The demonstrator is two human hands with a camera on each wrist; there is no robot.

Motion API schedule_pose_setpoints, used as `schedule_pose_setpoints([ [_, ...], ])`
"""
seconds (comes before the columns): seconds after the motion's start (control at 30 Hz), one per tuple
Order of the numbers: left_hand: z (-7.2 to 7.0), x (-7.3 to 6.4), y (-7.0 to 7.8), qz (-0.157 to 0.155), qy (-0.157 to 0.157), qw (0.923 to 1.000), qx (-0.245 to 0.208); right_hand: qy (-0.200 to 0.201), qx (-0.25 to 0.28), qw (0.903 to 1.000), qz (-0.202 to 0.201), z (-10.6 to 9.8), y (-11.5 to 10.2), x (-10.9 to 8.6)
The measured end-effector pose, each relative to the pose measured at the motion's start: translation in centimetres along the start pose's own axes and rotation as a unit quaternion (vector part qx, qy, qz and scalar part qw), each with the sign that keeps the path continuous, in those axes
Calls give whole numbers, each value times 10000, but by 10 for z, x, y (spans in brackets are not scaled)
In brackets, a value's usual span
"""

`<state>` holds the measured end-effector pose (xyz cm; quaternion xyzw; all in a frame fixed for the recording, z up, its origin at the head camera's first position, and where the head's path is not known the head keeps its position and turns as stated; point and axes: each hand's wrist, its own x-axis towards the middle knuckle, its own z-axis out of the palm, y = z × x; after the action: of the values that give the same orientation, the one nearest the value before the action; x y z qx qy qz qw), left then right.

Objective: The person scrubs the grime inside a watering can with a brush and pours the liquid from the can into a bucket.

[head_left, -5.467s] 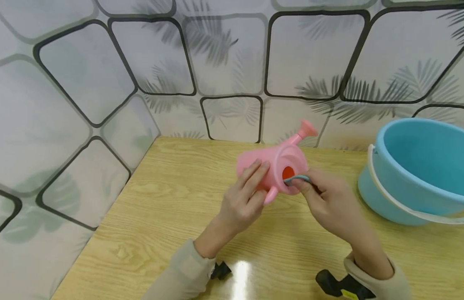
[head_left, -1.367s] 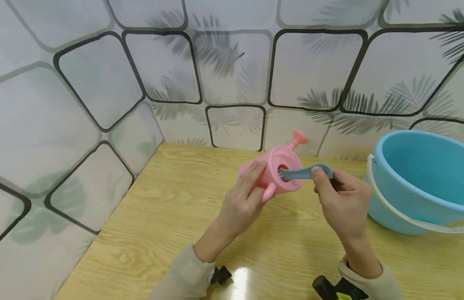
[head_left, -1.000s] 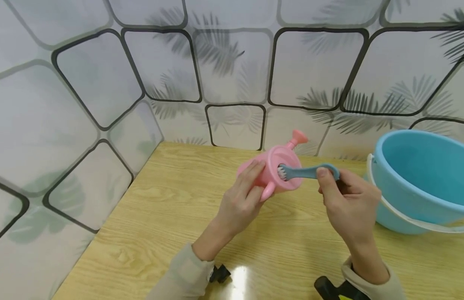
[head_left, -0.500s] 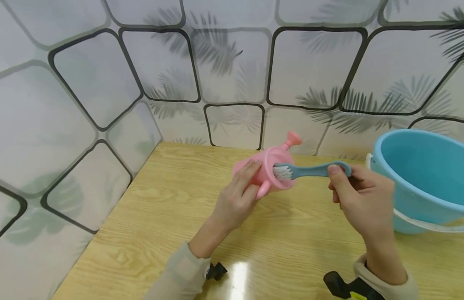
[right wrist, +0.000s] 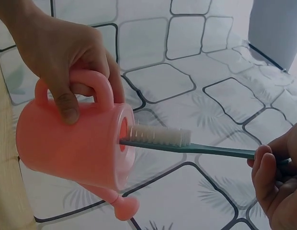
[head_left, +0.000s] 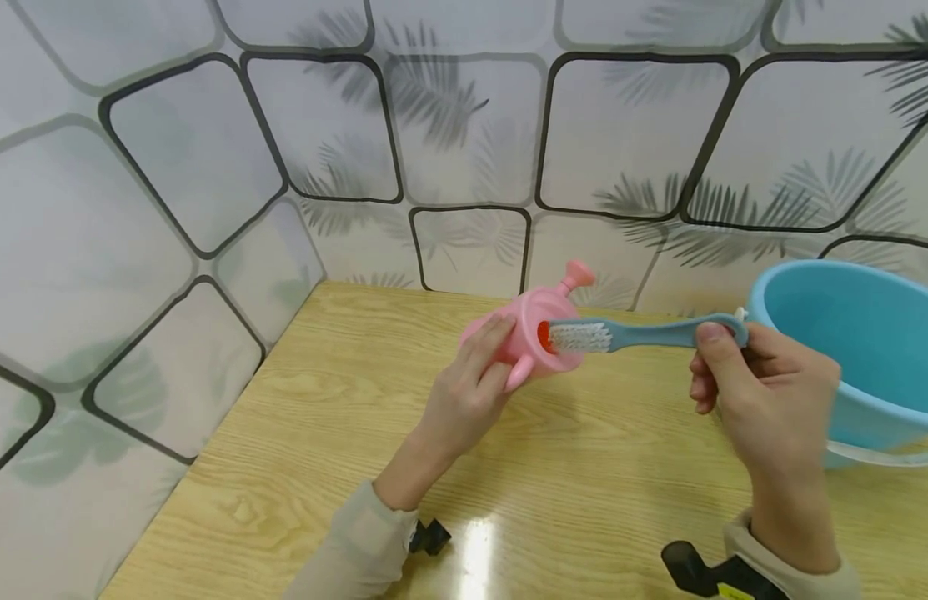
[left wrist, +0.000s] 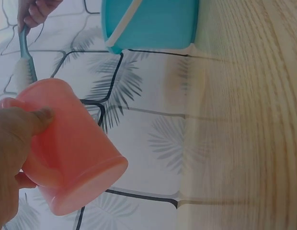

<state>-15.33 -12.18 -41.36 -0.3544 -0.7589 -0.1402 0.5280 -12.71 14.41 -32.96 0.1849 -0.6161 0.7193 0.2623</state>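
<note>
A pink toy watering can (head_left: pixel 519 342) is tipped on its side above the table, its top opening facing right. My left hand (head_left: pixel 464 404) grips it, with fingers through the handle and the thumb on the body in the right wrist view. My right hand (head_left: pixel 779 400) pinches the end of a blue-grey scrub brush (head_left: pixel 651 335) with white bristles (right wrist: pixel 160 135). The brush head's tip sits at the can's red-edged opening, and most of the bristles show outside it. The can's spout (head_left: pixel 578 275) points up and away.
A large light-blue bucket (head_left: pixel 869 333) with a white handle stands to the right, partly behind my right hand. The wooden table (head_left: pixel 298 433) meets patterned walls at the back and left.
The right hand has drawn the brush rightward out of the can, from nearly fully inside to mostly outside. The left hand has shifted slightly left with the can.
</note>
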Motion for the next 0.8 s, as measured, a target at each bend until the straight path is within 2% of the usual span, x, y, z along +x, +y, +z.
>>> schedule_pose_setpoints([
  [0.1,0,1,-1,-53,54,10000,-30,130,110,9997,175,-3,0,1],
  [0.2,0,2,-2,-125,156,9998,-93,309,304,9976,549,-5,1,3],
  [0.3,-1,3,-2,-227,230,9993,-169,655,777,9891,1063,-6,5,6],
  [0.37,-1,3,-3,-267,251,9992,-171,941,1202,9787,1376,-8,8,8],
  [0.47,-2,3,-3,-320,240,9991,-154,1082,2351,9490,1801,-15,16,14],
  [0.53,-2,3,-4,-360,241,9990,-124,1016,3115,9209,2113,-21,22,17],
  [0.6,-3,2,-4,-403,260,9988,-140,763,3810,8882,2454,-27,27,19],
  [0.67,-3,2,-5,-425,280,9986,-140,505,4246,8619,2727,-31,32,21],
  [0.73,-4,3,-6,-442,296,9984,-179,193,4559,8422,2872,-32,35,22],
  [0.8,-4,3,-6,-460,310,9983,-193,-127,4821,8275,2877,-31,36,22],
])
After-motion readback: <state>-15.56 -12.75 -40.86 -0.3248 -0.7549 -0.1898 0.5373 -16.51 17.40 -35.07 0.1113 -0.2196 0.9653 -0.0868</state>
